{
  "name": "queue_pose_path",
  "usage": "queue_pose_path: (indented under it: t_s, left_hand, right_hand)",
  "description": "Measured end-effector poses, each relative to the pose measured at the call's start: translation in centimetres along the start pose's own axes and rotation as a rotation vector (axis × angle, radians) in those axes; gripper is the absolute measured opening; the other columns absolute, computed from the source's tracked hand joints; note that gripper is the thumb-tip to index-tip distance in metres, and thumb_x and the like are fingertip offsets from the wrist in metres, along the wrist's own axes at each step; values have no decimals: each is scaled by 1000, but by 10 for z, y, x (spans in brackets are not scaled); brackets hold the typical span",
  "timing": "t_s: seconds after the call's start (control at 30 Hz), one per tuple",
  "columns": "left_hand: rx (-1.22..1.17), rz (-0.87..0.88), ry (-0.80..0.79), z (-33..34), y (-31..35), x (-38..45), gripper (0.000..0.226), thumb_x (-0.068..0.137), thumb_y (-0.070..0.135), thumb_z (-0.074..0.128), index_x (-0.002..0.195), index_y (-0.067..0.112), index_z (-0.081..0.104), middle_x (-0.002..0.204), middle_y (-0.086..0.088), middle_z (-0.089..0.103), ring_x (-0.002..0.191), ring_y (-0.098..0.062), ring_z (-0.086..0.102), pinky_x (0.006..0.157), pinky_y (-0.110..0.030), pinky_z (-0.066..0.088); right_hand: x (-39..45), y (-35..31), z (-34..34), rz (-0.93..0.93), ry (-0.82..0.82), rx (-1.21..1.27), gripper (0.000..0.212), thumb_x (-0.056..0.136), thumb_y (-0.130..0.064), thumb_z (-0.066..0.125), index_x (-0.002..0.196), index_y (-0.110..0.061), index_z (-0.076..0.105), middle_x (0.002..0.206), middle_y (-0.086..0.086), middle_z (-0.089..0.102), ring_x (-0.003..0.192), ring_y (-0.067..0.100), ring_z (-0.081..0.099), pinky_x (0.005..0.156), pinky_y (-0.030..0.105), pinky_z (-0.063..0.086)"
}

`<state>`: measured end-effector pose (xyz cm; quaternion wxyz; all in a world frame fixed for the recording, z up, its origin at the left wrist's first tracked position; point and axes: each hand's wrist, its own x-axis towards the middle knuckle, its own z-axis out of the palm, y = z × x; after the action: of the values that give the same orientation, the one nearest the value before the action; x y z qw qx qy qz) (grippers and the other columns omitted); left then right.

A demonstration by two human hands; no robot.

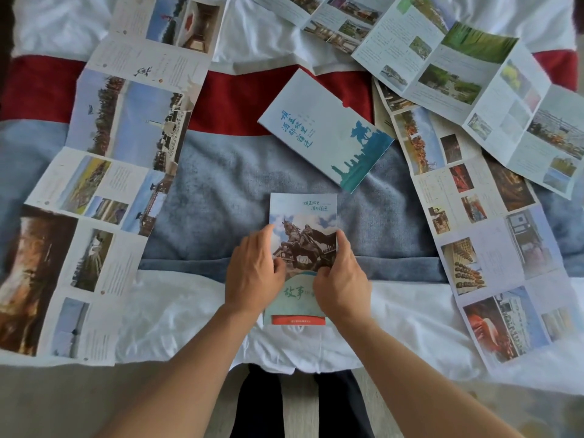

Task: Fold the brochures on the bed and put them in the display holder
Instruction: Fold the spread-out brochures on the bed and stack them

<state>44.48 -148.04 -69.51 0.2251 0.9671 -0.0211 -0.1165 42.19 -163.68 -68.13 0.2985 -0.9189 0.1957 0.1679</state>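
A folded brochure with a horse-and-rider statue photo on its cover lies near the bed's front edge. My left hand grips its left side and my right hand grips its right side, thumbs on the cover. Beyond it lies the display holder, a flat pale-blue sleeve with blue lettering and a teal silhouette, tilted. A long unfolded brochure stretches down the left side of the bed. Two more unfolded brochures lie on the right, one long strip and one spread higher up.
The bed is covered with a white sheet, a grey-blue blanket and a red band. The bed's front edge runs just below my hands, with the floor and my dark trouser legs beneath.
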Motion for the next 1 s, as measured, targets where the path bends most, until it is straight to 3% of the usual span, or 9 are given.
queue_pose_path:
  t_s: [0.17, 0.23, 0.33, 0.4, 0.47, 0.6, 0.83, 1.0]
  left_hand:
    - [52, 8, -13, 5, -1, -5, 56, 82, 20, 62, 134, 9, 47, 111, -9, 57, 99, -28, 54, 81, -40, 48]
    - [71, 20, 18, 4, 0, -3, 56, 80, 21, 63, 133, 9, 48, 121, -12, 52, 106, -31, 53, 85, -41, 48]
    - [114, 168, -17, 3, 2, 1, 71, 80, 19, 65, 146, 11, 39, 155, -18, 28, 138, -36, 36, 106, -44, 38]
    - [136, 289, -103, 4, 4, 3, 75, 81, 18, 64, 151, 16, 35, 162, -15, 16, 148, -34, 20, 114, -45, 29]
    - [189, 333, -168, 5, 6, 4, 73, 81, 19, 63, 150, 19, 38, 163, -12, 17, 150, -30, 16, 118, -44, 26]
    - [225, 308, -225, 5, 3, -4, 71, 82, 24, 60, 149, 23, 38, 163, -8, 19, 151, -25, 13, 118, -42, 23]
    - [234, 303, -288, 11, -2, -2, 76, 84, 38, 65, 152, 27, 32, 165, -5, 11, 152, -23, 6, 122, -42, 17]
    - [285, 280, -274, 16, 3, 6, 74, 79, 35, 71, 145, 27, 38, 159, -9, 22, 149, -28, 18, 120, -41, 22]
  right_hand:
    - [-7, 11, 2, -5, 6, -76, 68, 84, -13, 49, 149, -21, 30, 127, 2, 53, 106, 29, 58, 72, 39, 46]
    - [-6, 10, -1, -23, 32, -96, 66, 86, -17, 54, 148, -19, 32, 125, 4, 48, 108, 31, 55, 74, 42, 49]
    - [0, 7, -6, -149, 48, -192, 76, 83, -19, 64, 151, -14, 32, 147, 10, 40, 125, 33, 46, 94, 47, 47]
    - [4, 5, -9, -267, 31, -281, 80, 81, -19, 67, 153, -15, 33, 159, 11, 30, 142, 33, 33, 108, 46, 39]
    - [7, 4, -9, -368, 12, -322, 76, 79, -16, 67, 150, -13, 40, 160, 10, 32, 147, 31, 28, 111, 46, 35]
    - [3, 9, -8, -437, -17, -334, 61, 79, -15, 66, 139, -13, 55, 152, 9, 45, 143, 31, 37, 108, 46, 39]
    - [9, 17, -2, -453, -149, -518, 71, 84, -39, 68, 148, -20, 43, 162, 5, 27, 150, 30, 20, 116, 48, 26]
    - [21, 4, 4, -429, -114, -532, 62, 75, -34, 74, 131, -18, 55, 148, 9, 42, 143, 33, 31, 117, 52, 24]
